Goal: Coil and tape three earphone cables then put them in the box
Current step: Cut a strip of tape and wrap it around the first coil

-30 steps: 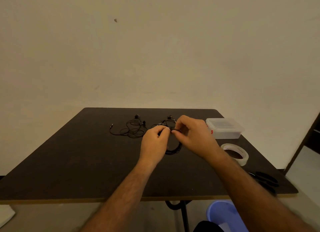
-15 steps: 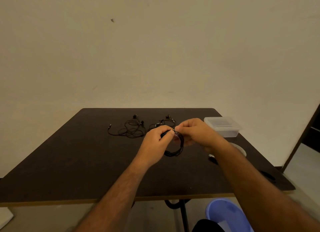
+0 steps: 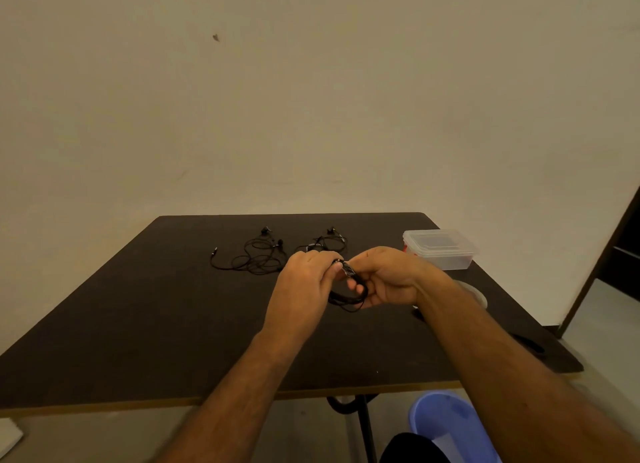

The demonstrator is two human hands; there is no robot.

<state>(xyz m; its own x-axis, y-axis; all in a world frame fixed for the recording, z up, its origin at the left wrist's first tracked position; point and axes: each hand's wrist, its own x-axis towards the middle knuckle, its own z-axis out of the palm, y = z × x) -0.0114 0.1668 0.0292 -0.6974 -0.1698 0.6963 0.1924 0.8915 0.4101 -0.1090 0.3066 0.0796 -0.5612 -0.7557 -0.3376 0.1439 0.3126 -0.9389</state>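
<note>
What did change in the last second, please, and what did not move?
The right hand turned palm-up and now covers part of the tape roll. Both it and the left hand keep gripping the coiled cable. The two loose earphones and the box stayed put.

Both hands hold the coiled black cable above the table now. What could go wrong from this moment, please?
1. The coiled cable is pinched only near its top by the left hand and right hand; its lower loops hang free and may spring apart before the tape holds.
2. The tape roll is partly hidden behind the right forearm, so reaching for it could mean releasing the coil.
3. The box looks closed.
</note>
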